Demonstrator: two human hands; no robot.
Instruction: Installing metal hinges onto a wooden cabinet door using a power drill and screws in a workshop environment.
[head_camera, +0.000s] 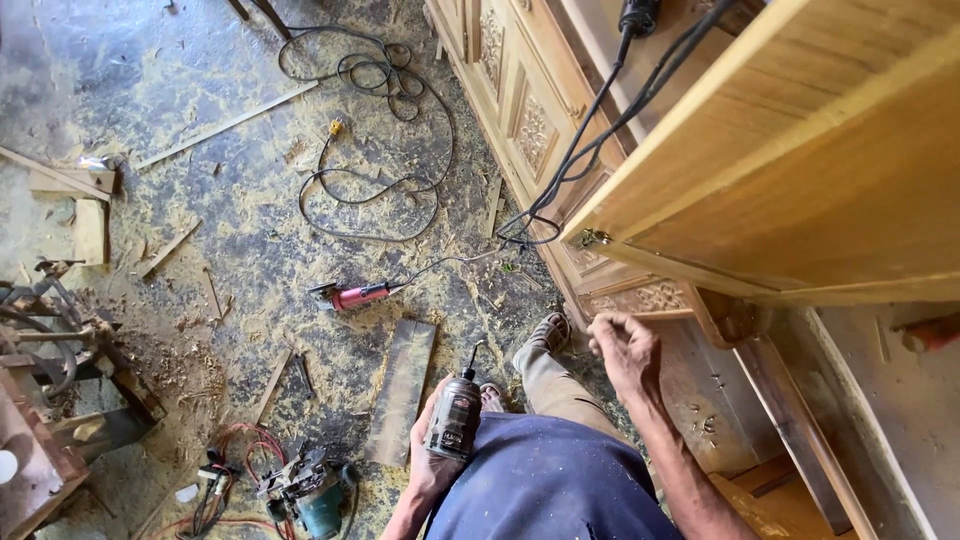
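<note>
Fingers of the left hand (432, 462) are wrapping the upright router (455, 417), while the loosely curled, empty right hand (625, 350) is hovering nearer the cabinet hinge (590, 238).

Dark blue garment dusted with pale specks below the left hand (430, 455), khaki trouser leg between both hands, brown strapped sandals beyond it, bare forearm behind the right hand (625, 350), no sleeves

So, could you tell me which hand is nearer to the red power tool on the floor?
Left. The left hand, holding a grey power tool, is below the red power tool; the right hand is farther right.
</note>
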